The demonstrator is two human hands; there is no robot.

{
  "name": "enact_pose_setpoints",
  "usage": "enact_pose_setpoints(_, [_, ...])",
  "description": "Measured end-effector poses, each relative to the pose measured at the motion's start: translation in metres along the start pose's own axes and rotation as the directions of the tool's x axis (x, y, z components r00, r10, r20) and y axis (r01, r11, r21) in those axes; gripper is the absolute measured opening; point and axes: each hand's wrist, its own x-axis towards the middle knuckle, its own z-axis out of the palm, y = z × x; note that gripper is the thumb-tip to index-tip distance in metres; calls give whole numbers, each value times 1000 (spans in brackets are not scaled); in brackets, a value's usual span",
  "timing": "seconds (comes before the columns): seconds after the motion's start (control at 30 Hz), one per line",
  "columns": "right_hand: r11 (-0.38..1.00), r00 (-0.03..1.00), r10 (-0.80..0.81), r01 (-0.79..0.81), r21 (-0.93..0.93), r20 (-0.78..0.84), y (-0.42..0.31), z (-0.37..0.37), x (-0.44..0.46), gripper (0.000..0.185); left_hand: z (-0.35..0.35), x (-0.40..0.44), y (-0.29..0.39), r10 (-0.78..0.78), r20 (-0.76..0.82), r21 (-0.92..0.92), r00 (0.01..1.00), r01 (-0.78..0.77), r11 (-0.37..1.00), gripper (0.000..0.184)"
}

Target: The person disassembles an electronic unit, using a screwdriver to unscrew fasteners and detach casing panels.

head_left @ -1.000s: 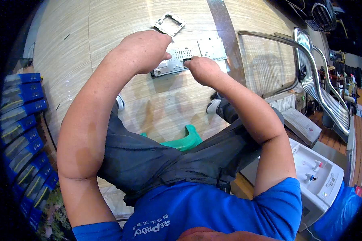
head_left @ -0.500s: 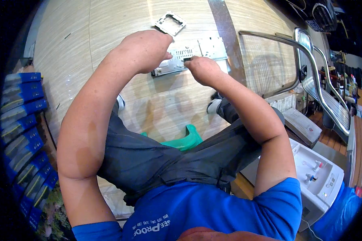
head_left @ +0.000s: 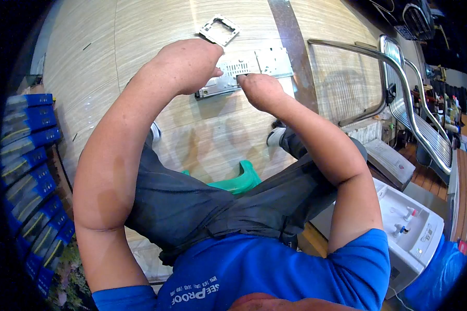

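Note:
A flat silver metal casing [head_left: 232, 78] with rows of slots lies on the floor in front of me, its long near edge facing my feet. My left hand [head_left: 192, 65] is bent over the left end of the casing, fingers curled and one fingertip near its top. What lies inside that grip is hidden. My right hand [head_left: 262, 90] is closed at the near right edge of the casing, its fingertips by a small dark spot there. Against the casing's right side is a flat metal plate [head_left: 275, 62]. Beyond my left hand lies a square pale frame [head_left: 232, 37] with an open middle.
A green plastic stool [head_left: 236, 182] stands between my legs. To the right are a metal-framed chair [head_left: 392, 67], a cardboard box [head_left: 392, 160] and a water dispenser [head_left: 412, 228]. Blue packages [head_left: 39, 137] are lined up at the left. A dark strip [head_left: 293, 41] crosses the tiled floor.
My right hand has shifted very slightly at the casing's edge, and less of the dark spot by its fingertips shows. My left hand and the parts on the floor stay in place.

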Motion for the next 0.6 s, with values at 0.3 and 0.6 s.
enact_pose_setpoints(0.3, [999, 999, 36, -36, -13, -20, 2, 0, 2, 15, 2, -1, 1, 16, -38, 58, 999, -13, 998, 30])
enact_pose_setpoints(0.6, [992, 982, -121, 123, 1, -143, 6, 11, 1, 15, 2, 1, 3, -3, 9, 21, 1000, 3, 1000, 36])
